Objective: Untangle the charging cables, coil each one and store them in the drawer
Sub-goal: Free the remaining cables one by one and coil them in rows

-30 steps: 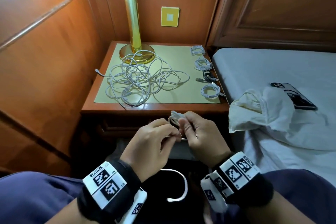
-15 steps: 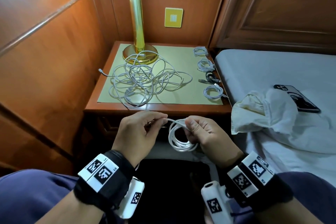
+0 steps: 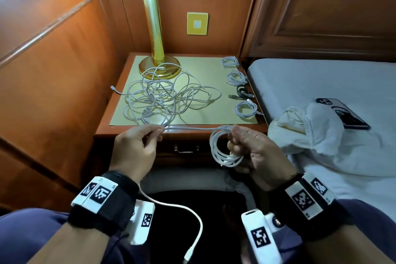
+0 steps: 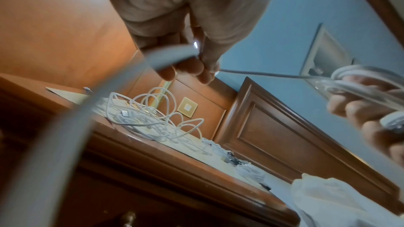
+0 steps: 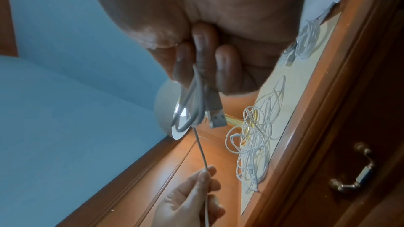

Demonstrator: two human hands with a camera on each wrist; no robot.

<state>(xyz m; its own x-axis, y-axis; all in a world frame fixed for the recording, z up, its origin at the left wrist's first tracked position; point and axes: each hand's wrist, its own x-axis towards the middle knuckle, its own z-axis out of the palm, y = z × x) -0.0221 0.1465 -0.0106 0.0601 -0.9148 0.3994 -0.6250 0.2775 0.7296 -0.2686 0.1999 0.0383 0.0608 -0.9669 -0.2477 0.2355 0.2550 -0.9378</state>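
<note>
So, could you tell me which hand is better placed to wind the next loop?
Probably the left hand: it pinches the free white cable, while the right hand grips the coil.

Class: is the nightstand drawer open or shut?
Shut. The drawer front sits flush under the nightstand top in the head view, its handle untouched.

Head cam looks forward and down from above onto the surface (image 3: 214, 92), both hands near the lens. L wrist cam looks up from under the palm, very close, toward the surface (image 4: 174, 158) edge. R wrist cam same, rotated. All three share the tangled cables (image 3: 162, 96) (image 4: 157, 120) (image 5: 255, 144).
</note>
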